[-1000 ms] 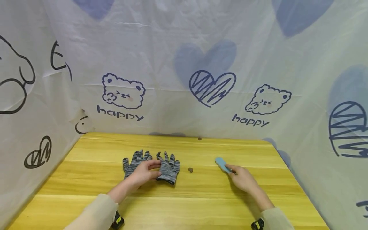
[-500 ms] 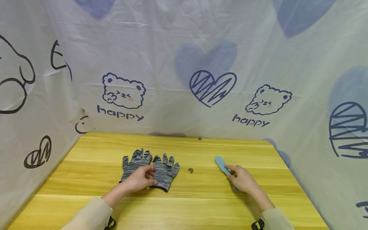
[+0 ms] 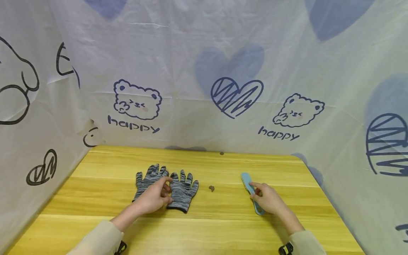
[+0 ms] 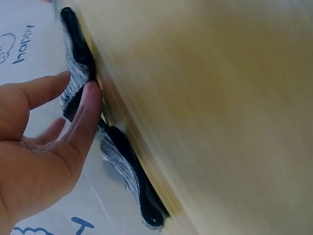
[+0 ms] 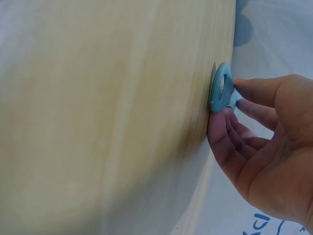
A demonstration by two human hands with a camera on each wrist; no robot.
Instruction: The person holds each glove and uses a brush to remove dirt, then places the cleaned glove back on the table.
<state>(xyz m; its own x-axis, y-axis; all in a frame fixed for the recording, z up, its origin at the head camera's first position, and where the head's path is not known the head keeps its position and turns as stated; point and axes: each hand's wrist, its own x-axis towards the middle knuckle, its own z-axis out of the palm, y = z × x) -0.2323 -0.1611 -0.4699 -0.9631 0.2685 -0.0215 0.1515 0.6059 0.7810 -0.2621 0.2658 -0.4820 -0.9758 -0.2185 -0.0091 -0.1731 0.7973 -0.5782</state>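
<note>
Two grey-and-black knit gloves lie side by side, the left glove [image 3: 146, 182] partly behind my left hand [image 3: 154, 198] and the right glove [image 3: 183, 194] spread flat with its cuff toward me. My left thumb and fingertips, held apart, rest at the right glove's near-left edge; the left wrist view shows them right at its cuff [image 4: 78, 85]. On the right, a light blue brush [image 3: 247, 180] lies with its bristles facing left. My right hand [image 3: 269, 198] pinches its handle between thumb and fingers, and the holed handle end [image 5: 216, 98] shows in the right wrist view.
A small brown piece [image 3: 211, 188] lies on the wood-grain table [image 3: 204, 233] between the gloves and the brush. Another brown bit [image 3: 221, 153] sits at the back edge. A white printed cloth [image 3: 188, 113] hangs behind the table and along its sides.
The right glove has come down flat, shifted left and toward me, and my left fingers have loosened from it. In my right hand the brush has turned, its handle now pointing more toward me.
</note>
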